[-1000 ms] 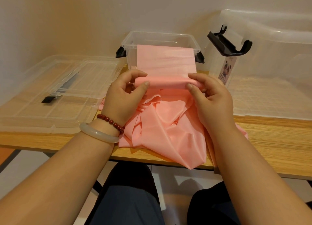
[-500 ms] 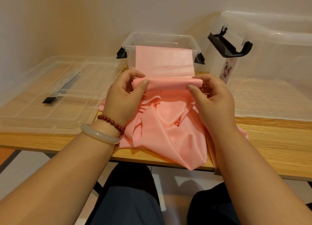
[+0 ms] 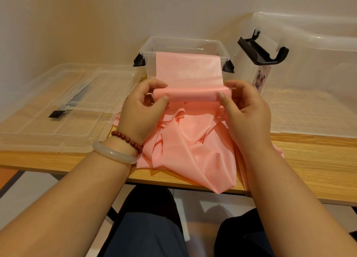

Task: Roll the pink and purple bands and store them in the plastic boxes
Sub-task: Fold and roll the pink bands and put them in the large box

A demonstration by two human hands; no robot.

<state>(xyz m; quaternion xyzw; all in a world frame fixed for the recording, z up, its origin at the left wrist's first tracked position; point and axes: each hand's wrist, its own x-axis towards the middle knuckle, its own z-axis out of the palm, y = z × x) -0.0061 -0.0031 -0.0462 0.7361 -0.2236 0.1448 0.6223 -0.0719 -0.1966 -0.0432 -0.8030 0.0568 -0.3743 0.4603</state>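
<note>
Pinching one end each, the left hand (image 3: 143,110) and right hand (image 3: 245,110) hold the rolled part of the pink band (image 3: 191,95) at frame centre, each grip closed thumb-to-fingers, likely for even winding. Its flat length drapes over the plastic box (image 3: 185,39) rim above; slack heaps on the tabletop (image 3: 309,160) below.

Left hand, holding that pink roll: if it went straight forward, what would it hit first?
Probably the small clear box, at the front wall where the pink band drapes; depth is uncertain.
</note>
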